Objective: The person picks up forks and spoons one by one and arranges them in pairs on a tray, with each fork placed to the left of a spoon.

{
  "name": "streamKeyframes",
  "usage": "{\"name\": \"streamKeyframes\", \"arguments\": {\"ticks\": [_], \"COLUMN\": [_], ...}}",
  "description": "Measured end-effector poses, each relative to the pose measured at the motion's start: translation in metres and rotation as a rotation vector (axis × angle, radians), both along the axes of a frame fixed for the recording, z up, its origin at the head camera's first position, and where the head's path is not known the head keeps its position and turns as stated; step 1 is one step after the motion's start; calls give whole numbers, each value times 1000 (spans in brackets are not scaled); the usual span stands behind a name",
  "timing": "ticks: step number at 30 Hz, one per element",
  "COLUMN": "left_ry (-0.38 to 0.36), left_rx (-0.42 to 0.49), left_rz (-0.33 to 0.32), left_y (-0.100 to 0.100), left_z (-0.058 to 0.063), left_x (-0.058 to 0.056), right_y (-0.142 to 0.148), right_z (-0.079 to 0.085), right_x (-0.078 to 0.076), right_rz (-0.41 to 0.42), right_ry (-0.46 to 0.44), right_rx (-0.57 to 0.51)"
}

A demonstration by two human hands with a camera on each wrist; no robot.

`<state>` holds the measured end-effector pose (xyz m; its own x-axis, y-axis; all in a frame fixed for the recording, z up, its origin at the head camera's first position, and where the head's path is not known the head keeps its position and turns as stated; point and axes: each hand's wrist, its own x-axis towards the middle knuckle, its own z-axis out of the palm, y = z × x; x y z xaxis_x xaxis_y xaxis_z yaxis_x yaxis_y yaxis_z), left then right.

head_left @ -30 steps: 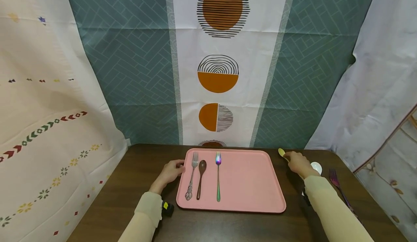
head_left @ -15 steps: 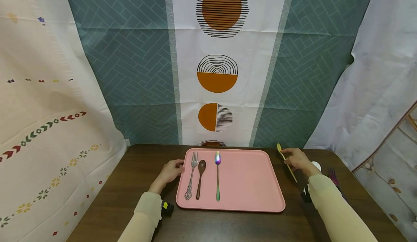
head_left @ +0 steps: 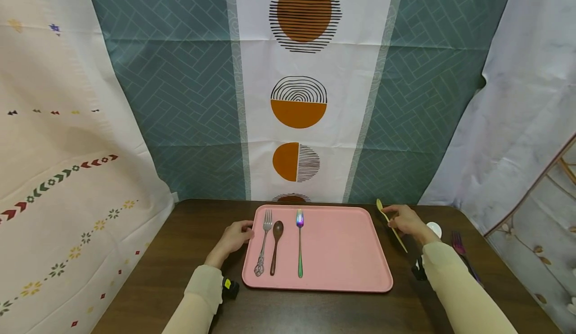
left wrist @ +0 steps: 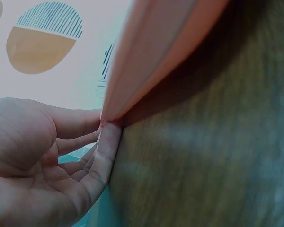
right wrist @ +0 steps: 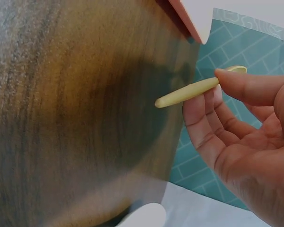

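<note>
Softly yellow (and slender) spoon (right wrist: 187, 93)

Draped enclosure, brown wood-grained table (head_left: 342, 314).
Teal-and-white hanging (head_left: 256, 99) with orange motifs: 12 o'clock; patterned cream cloth (head_left: 63, 139): 9 o'clock; white cloth (head_left: 499, 139): 3 o'clock; pale tabletop glare: 6 o'clock.

Forks come to three: one silver fork (head_left: 263, 244), one rainbow-tinted fork (head_left: 300, 244) and one purple fork (head_left: 458, 244). Spoons number two for certain — one brown spoon (head_left: 276, 244), one yellow spoon (head_left: 397, 234). There is one white rounded piece (head_left: 434, 229), too hidden to name. One pink tray (head_left: 346, 249) bears three pieces of cutlery — two forks, one spoon. Two hands are in view, one left hand (head_left: 236, 236), one right hand (head_left: 408, 221).
</note>
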<state>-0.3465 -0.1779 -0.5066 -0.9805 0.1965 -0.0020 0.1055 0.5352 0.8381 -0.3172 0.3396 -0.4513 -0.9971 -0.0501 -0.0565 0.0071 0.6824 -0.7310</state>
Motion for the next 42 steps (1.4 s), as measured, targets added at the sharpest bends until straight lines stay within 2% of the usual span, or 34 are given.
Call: {"name": "streamKeyframes", "arguments": {"ticks": [12, 23, 31, 42], "left_ry": [-2, -13, -5, -1], "left_rx": [-3, -12, -25, -16], "left_rz": [9, 6, 6, -5], "left_y": [1, 1, 1, 1], "left_z": [-1, 2, 4, 4], "left_x": [0, 1, 0, 2], "right_y": [-5, -30, -45, -65], "right_z": [-2, 13, 17, 19], "right_x": [-2, -2, 0, -1], "right_rz": [18, 78, 127, 202], "right_ry": [27, 36, -16, -31], "right_rx": [-1, -13, -44, -80]}}
